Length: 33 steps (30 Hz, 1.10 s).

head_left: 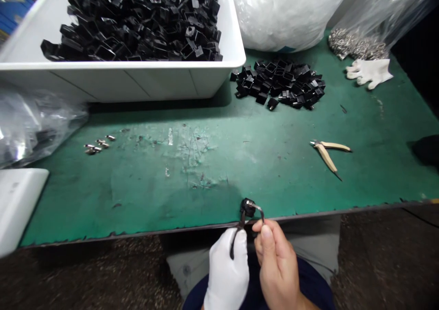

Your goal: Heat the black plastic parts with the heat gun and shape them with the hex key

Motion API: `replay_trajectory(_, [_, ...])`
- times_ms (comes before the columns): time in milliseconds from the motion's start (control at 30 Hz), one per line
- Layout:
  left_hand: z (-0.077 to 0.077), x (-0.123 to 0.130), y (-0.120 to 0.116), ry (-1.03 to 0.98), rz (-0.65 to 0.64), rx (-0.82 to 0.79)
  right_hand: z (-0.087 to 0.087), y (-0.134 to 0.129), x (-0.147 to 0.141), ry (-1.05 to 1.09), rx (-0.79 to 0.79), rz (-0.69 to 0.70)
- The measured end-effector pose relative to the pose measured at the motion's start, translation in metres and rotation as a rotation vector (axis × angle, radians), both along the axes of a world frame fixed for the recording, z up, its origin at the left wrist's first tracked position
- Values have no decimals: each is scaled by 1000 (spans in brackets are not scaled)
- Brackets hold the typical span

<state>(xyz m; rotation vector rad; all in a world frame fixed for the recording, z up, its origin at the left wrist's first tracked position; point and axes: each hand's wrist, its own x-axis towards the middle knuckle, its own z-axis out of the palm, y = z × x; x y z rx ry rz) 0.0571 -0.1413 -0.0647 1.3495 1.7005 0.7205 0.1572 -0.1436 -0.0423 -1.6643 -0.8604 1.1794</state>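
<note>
1. Left hand (pixel 226 269), lower centre of the frame: white-gloved, fingers closed around the handles of a dark tool (pixel 242 219). The tool looks like pliers, though the glove covers too much of it to be sure.
2. Right hand (pixel 279 264), just right of the left: bare, thumb and fingers pinching the lower end of a bent metal rod (pixel 259 211).
3. Black piece (pixel 247 207), lower centre, at the tip of the dark tool, near the front edge of the green work surface (pixel 144 173). The rod's upper end meets it; cannot tell whether the piece touches the surface below.
4. White tub (pixel 154 83), upper left: holds a large heap of black housings (pixel 144 26).
5. Loose pile of similar black parts (pixel 279 81), upper centre-right, just beside the tub.
6. Cutters (pixel 319 145) with cream handles, right of centre: lying with handles spread, well apart from both hands.
7. Small metal pins (pixel 103 143), left of centre: a little cluster on the green surface.
8. Upper right: shiny metal parts (pixel 358 45) in a clear bag (pixel 394 8); an unworn white glove (pixel 370 71) lies just below.
9. Clear plastic bag (pixel 37 122) at the left edge, contents blurred.
</note>
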Motion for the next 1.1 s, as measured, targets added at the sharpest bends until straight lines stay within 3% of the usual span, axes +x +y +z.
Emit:
replay_trajectory(367, [-1,-8,6,103,-80,113,8,-2,31,100,-112,113])
replay_trajectory(700, [-5,-23,12,297,-244,243,45,25,69,-123,-174,393])
replay_trajectory(1100, [-11,-28,13,451,-293,335,76,61,86,-332,-161,695])
